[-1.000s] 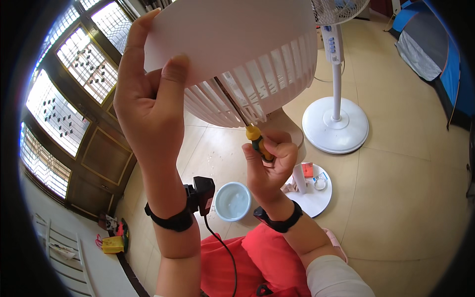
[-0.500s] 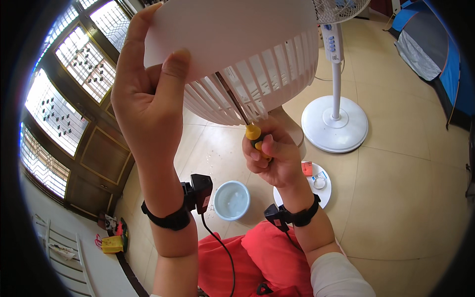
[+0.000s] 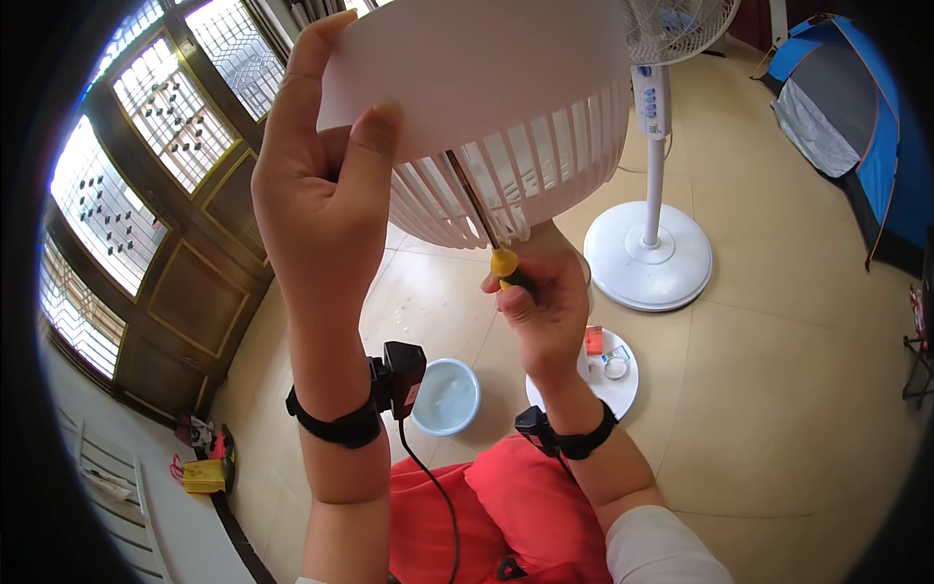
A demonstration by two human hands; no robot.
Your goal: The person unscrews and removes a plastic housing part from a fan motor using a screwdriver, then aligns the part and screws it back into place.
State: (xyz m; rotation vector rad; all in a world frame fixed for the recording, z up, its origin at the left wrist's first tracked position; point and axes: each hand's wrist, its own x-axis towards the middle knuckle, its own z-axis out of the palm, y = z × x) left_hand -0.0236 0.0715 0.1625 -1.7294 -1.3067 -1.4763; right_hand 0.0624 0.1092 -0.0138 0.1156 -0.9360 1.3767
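A white fan head with a slatted plastic grille (image 3: 559, 156) fills the upper middle. Across its top lies a smooth white panel (image 3: 477, 78), pinched along its left edge between the thumb and fingers of my left hand (image 3: 326, 195). Under the grille, my right hand (image 3: 553, 316) is closed around the yellow-and-black handle of a screwdriver (image 3: 504, 263). Its long metal shaft slants up against the slats, and the tip is hidden behind the panel's lower edge. Each wrist wears a black strap with a small cabled device.
A light-blue basin (image 3: 448, 397) stands on the tiled floor, beside a round white base (image 3: 625, 389) carrying small items. Farther right are a white pedestal fan (image 3: 650, 255) and a blue-grey tent (image 3: 827, 107). Dark glazed doors (image 3: 185, 282) line the left, with a yellow bag (image 3: 204, 476) below.
The left hand and panel sit slightly farther right in the picture. My right hand has turned around the screwdriver handle, its thumb now lower. The background has shifted with the view.
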